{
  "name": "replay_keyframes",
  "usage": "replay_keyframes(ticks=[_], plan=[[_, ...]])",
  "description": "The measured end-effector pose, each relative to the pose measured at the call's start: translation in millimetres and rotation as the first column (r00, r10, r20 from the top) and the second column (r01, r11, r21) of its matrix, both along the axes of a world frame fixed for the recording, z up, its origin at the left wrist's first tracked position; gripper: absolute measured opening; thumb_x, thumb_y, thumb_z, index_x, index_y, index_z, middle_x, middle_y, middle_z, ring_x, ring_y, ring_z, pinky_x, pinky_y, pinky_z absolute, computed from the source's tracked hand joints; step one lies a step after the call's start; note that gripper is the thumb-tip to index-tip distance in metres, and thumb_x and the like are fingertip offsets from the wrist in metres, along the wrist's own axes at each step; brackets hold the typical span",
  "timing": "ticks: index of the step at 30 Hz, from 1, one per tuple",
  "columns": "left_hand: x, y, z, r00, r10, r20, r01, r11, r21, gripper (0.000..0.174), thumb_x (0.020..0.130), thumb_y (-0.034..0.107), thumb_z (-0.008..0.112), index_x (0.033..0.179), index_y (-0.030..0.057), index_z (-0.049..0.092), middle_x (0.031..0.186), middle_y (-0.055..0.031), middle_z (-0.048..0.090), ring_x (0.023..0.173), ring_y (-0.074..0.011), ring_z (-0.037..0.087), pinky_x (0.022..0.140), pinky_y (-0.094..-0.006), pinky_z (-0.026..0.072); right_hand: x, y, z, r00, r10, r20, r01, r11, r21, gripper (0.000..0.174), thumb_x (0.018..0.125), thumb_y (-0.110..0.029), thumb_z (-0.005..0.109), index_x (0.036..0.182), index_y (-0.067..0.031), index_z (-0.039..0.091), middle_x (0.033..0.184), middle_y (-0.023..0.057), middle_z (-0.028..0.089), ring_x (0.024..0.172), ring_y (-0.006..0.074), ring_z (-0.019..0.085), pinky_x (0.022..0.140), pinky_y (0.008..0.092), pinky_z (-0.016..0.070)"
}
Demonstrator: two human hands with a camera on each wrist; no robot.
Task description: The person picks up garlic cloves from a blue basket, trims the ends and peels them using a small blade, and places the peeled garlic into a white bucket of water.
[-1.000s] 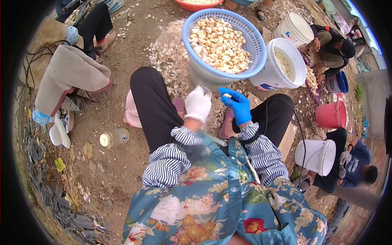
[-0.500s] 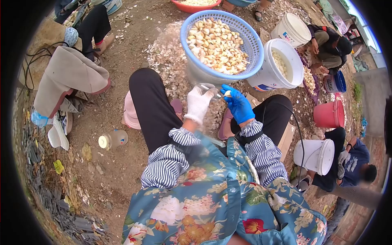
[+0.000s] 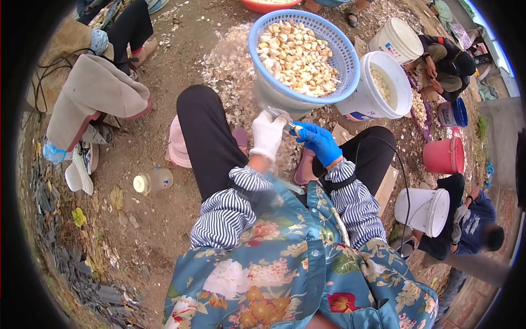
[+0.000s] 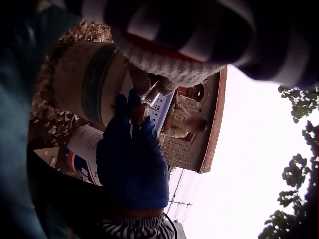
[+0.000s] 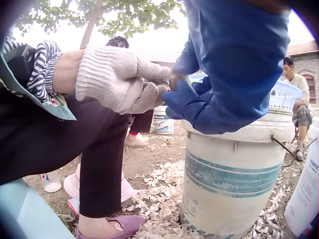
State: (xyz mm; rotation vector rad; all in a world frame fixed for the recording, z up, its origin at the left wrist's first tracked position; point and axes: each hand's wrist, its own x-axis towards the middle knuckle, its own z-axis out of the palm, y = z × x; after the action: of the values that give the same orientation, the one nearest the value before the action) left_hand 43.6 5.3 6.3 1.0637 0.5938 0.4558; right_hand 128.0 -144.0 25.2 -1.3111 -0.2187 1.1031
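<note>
My left hand (image 3: 267,134), in a white knit glove, grips a small knife (image 3: 289,127) whose shiny blade points toward the other hand. In a blue rubber glove, my right hand (image 3: 320,143) pinches a garlic clove (image 3: 298,130) between thumb and fingers. The blade is right at the clove, and both hands are close together above my lap. In the right wrist view the white-gloved fingers (image 5: 149,92) meet the blue glove (image 5: 192,102), which partly hides the clove. Just beyond the hands, a blue basket (image 3: 350,68) holds many garlic cloves (image 3: 296,55).
The basket sits on a white bucket (image 5: 232,174). Right of it stands a white pail (image 3: 356,101) with peeled cloves. A red bucket (image 3: 442,154) and a lidded white bucket (image 3: 422,211) are farther right. Garlic skins (image 3: 233,66) litter the ground. A jar (image 3: 153,182) lies left. Other people sit around.
The left hand has brought the knife across to the clove, and the two hands are now closer together. The right hand has turned the clove toward the blade.
</note>
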Motion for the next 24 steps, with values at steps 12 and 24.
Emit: replay_keyframes(ticks=[12, 24], plan=[[-1, -5, 14, 0.983, -0.08, 0.163, 0.089, 0.995, -0.049, 0.012, 0.085, 0.002, 0.064, 0.097, -0.0014, 0.062, 0.086, -0.0079, 0.067, 0.076, -0.0123, 0.064, 0.066, -0.0248, 0.0511, 15, -14, -27, 0.935, -0.001, -0.355, 0.103, 0.958, 0.266, 0.021, 0.087, -0.014, 0.063, 0.104, -0.0009, 0.063, 0.103, 0.0077, 0.065, 0.104, 0.0186, 0.059, 0.089, 0.0276, 0.0455], [-6, -12, 14, 0.97, -0.174, 0.167, 0.156, 0.981, 0.117, 0.014, 0.087, 0.0, 0.06, 0.1, -0.0034, 0.059, 0.088, -0.0103, 0.068, 0.077, -0.0127, 0.064, 0.061, -0.0238, 0.0538, 10, -14, -12, 0.958, -0.143, -0.247, 0.18, 0.975, 0.132, 0.031, 0.085, -0.013, 0.067, 0.112, 0.0006, 0.06, 0.113, 0.0088, 0.063, 0.105, 0.0193, 0.059, 0.093, 0.0327, 0.0459]])
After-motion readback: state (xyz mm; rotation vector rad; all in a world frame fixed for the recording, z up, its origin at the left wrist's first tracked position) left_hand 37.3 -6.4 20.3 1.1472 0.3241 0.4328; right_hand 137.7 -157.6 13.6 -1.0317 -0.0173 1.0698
